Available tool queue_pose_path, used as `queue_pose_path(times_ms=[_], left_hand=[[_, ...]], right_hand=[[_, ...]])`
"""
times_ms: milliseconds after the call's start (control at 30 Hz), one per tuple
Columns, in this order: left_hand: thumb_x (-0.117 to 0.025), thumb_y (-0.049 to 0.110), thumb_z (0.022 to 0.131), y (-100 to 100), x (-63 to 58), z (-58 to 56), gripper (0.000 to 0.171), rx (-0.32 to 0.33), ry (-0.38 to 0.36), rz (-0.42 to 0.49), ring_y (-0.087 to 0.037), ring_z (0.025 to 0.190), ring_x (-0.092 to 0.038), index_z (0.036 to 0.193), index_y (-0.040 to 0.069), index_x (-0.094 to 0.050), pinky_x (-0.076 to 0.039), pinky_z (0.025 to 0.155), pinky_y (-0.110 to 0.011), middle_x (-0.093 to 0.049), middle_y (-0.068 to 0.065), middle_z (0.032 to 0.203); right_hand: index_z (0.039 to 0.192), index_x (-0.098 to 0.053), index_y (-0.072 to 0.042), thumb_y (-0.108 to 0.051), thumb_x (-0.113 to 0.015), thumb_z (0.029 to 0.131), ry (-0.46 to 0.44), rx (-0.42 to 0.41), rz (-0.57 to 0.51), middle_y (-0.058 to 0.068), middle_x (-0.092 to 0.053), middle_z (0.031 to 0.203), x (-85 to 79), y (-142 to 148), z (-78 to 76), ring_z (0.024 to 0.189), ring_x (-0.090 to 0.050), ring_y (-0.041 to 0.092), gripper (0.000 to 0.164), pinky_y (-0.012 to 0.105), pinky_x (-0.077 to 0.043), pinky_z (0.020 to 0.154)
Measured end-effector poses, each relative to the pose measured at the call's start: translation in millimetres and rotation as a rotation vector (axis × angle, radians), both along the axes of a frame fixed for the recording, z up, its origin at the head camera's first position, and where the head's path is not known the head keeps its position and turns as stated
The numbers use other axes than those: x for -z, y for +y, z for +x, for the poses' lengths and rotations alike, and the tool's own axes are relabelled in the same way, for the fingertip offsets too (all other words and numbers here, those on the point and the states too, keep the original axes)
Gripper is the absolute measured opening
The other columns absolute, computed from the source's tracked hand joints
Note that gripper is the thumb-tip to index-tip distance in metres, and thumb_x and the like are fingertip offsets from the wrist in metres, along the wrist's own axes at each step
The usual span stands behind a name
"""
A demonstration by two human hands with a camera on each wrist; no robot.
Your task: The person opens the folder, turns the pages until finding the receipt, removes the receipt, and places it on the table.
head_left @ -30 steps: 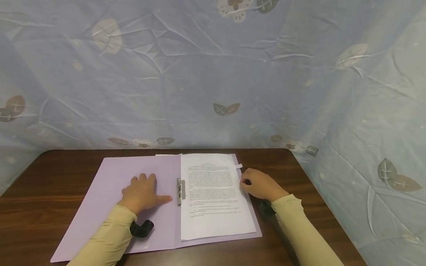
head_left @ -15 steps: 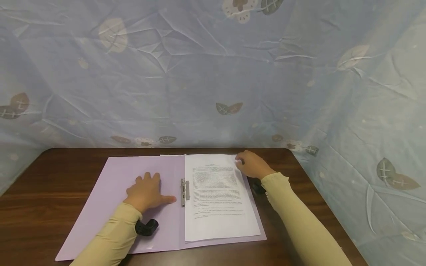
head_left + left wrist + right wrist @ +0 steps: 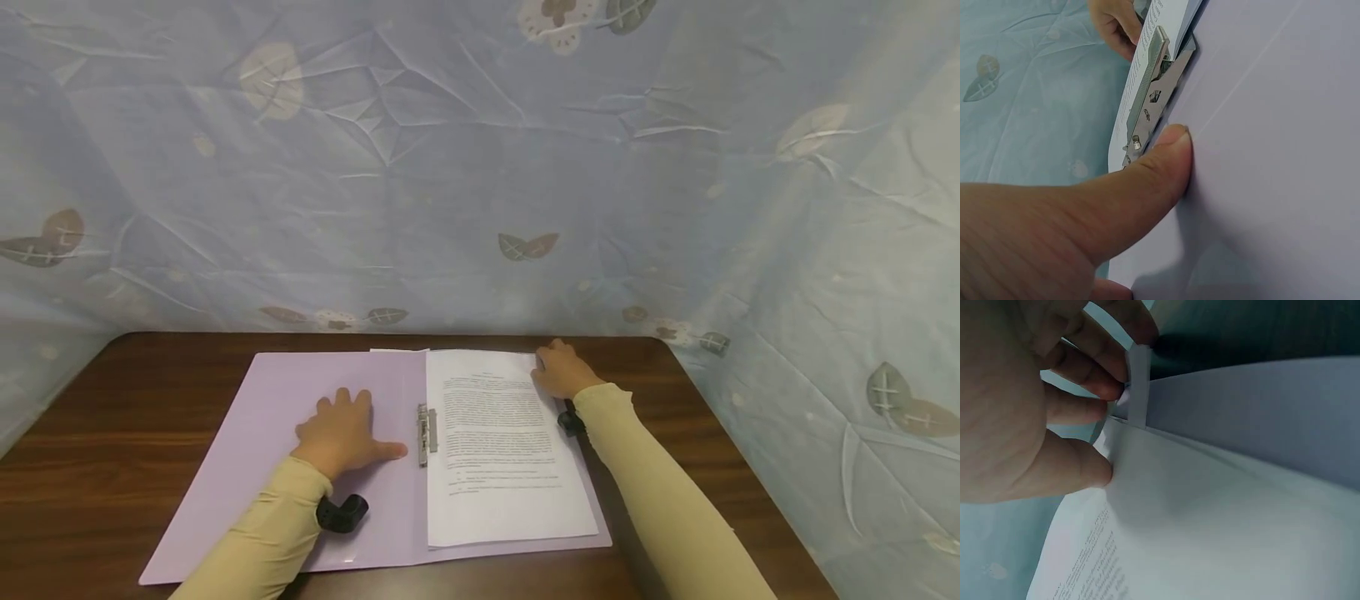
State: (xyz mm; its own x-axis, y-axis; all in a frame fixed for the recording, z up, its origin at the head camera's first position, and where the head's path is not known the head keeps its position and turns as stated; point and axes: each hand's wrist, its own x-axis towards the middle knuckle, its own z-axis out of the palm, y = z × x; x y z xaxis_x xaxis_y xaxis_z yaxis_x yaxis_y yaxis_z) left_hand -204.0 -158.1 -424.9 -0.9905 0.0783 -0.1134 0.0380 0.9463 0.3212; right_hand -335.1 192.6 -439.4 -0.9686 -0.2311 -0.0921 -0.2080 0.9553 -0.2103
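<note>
A lilac file folder [image 3: 247, 467] lies opened flat on the table, with a stack of printed paper sheets [image 3: 510, 500] on its right half. A metal lever clip [image 3: 426, 435] sits by the spine at the sheets' left edge. My left hand [image 3: 341, 433] rests spread on the left cover, thumb pointing towards the clip. At the top right corner of the stack, my right hand [image 3: 561, 369] pinches the sheets. In the right wrist view its thumb [image 3: 1082, 465] lies on the top page and the other fingers are at the edge, near a white tab [image 3: 1139, 387].
The dark wooden table [image 3: 90, 467] extends around the folder. A patterned cloth [image 3: 450, 167] hangs behind it and along the right side. A white edge [image 3: 397, 350] peeks out behind the folder's top. Black wrist devices [image 3: 342, 513] are strapped under both sleeves.
My right hand has moved from the sheets' right edge up to their top right corner. My left hand stays in place on the cover. The whole view has shifted slightly.
</note>
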Motion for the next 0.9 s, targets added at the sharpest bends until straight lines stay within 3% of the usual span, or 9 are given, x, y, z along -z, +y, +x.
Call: queue_pose_path(times_ms=[133,367,600,900], left_hand=[[-0.085,0.069,0.068,1.7,-0.2,-0.5,0.1,0.0,0.005,-0.002,-0.049,0.105,-0.053,0.129,-0.004,-0.056,-0.048,0.074,-0.069,-0.055,-0.029,0.118],[-0.085,0.07,0.068,2.1,0.4,-0.7,0.103,-0.002,0.0,-0.004,-0.05,0.106,-0.053,0.132,-0.005,-0.055,-0.048,0.075,-0.07,-0.055,-0.03,0.12],[-0.085,0.07,0.068,1.5,-0.7,0.6,0.104,-0.002,-0.008,-0.004,-0.05,0.106,-0.052,0.133,-0.006,-0.054,-0.048,0.076,-0.071,-0.054,-0.03,0.119],[-0.085,0.07,0.068,1.6,1.9,-1.4,0.103,0.001,0.002,-0.005,-0.049,0.105,-0.053,0.132,-0.005,-0.055,-0.048,0.075,-0.07,-0.054,-0.029,0.118]], right_hand=[[0.122,-0.066,0.002,-0.021,-0.057,0.101,0.007,-0.003,-0.005,0.024,-0.053,0.131,0.7,1.2,-0.7,0.119,-0.05,0.037,0.033,0.053,-0.048,0.098],[0.136,-0.061,0.004,-0.021,-0.058,0.1,0.0,0.003,-0.025,0.024,-0.054,0.132,-0.9,1.3,1.3,0.12,-0.052,0.036,0.043,0.053,-0.048,0.1],[0.124,-0.069,-0.001,-0.021,-0.06,0.101,0.018,0.015,-0.015,0.017,-0.056,0.122,3.6,-0.2,-1.3,0.109,-0.052,0.031,0.032,0.048,-0.05,0.092],[0.127,-0.071,-0.001,-0.02,-0.062,0.101,0.044,0.035,-0.01,0.021,-0.057,0.125,7.9,-1.2,-1.9,0.111,-0.055,0.033,0.033,0.051,-0.051,0.096]])
